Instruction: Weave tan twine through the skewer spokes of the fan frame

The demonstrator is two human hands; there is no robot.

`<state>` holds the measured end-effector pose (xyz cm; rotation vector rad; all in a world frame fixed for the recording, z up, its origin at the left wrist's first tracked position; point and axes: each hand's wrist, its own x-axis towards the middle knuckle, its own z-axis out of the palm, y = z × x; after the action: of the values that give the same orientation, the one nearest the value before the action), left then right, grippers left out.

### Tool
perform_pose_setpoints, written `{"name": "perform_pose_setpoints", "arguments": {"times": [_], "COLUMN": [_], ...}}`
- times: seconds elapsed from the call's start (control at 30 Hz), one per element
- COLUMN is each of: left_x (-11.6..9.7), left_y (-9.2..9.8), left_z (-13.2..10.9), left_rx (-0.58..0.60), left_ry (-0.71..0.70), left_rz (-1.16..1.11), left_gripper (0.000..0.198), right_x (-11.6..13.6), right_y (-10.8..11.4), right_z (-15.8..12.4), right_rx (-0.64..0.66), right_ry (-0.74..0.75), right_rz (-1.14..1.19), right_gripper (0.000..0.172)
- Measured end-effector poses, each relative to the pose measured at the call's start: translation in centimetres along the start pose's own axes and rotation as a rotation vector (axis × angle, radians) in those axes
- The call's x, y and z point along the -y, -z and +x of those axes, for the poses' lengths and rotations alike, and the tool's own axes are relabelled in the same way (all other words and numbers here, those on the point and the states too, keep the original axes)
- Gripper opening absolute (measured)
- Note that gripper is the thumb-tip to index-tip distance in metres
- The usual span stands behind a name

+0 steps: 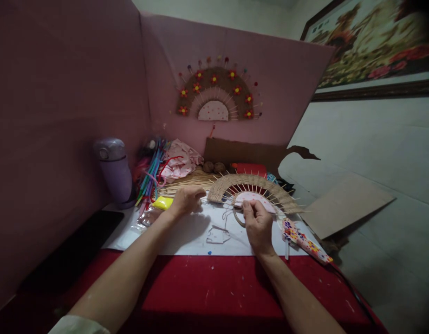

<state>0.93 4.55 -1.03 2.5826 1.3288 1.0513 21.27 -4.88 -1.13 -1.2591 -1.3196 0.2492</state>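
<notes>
A half-round fan [224,186] woven of tan twine over thin sticks stands at the middle of the table. Its centre is a pink dotted half-circle [258,200]. The thumb and forefinger of my right hand [259,227] pinch the fan at that centre's lower edge. Off the fan's left end, my left hand [188,200] is closed with fingertips together; whatever it pinches is too small to make out. Loose twine [225,217] hangs left of my right hand, beside a brown curved band [238,218] partly hidden by that hand.
A glue gun [305,241] with flowered covering lies at right, its cord trailing off the red cloth [207,287]. A purple bottle [116,174], pipe cleaners [152,169] and a yellow packet [162,202] are at left. A finished-looking flowered fan [214,80] hangs on the pink board.
</notes>
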Motion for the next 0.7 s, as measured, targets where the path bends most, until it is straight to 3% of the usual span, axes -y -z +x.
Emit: {"name": "perform_pose_setpoints", "arguments": {"times": [0.13,0.23,0.4,0.7], "left_x": [2.1,3.0,3.5,4.1], "left_y": [0.9,1.2,1.2,0.9], "left_z": [0.2,0.1,0.0,0.0], "left_rx": [-0.025,-0.031,-0.081,-0.174], "left_ry": [0.129,0.22,0.311,0.375], "left_rz": [0.196,0.209,0.041,-0.053], "left_gripper": [0.02,0.023,0.025,0.022], "right_x": [-0.1,-0.7,-0.8,-0.1], "right_y": [0.3,0.7,0.9,0.7], "right_z": [0.5,1.3,1.6,1.1], "right_rx": [-0.266,-0.385,-0.432,-0.45], "right_ry": [-0.075,-0.117,-0.098,-0.115], "right_rz": [0.187,0.386,0.44,0.425], "right_gripper": [0.028,0.028,0.027,0.026]}}
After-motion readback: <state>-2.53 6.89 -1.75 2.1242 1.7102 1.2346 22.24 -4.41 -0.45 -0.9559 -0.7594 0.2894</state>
